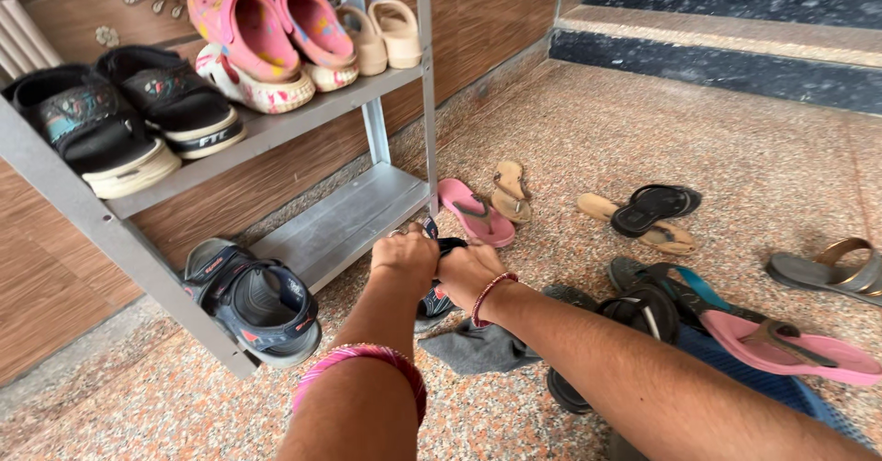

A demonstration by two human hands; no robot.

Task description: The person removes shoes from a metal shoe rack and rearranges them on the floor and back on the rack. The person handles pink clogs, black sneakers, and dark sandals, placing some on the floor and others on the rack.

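Observation:
My left hand (402,257) and my right hand (469,273) meet low over the floor, both closed on a dark blue sandal (434,303) that they mostly hide. A pink bangle circles my left forearm and a red bracelet my right wrist. A grey cloth (478,349) lies on the floor just under my right wrist. A grey metal shoe rack (331,231) stands to the left, and its lower shelf holds a pair of dark blue sandals (253,300) at its near end.
The upper shelf carries black sandals (129,121), pink clogs (266,34) and beige slippers (386,31). Loose footwear litters the speckled floor: a pink flip-flop (475,211), tan sandals (511,191), black ones (654,206), another pink one (790,346). Stone steps (735,48) rise behind.

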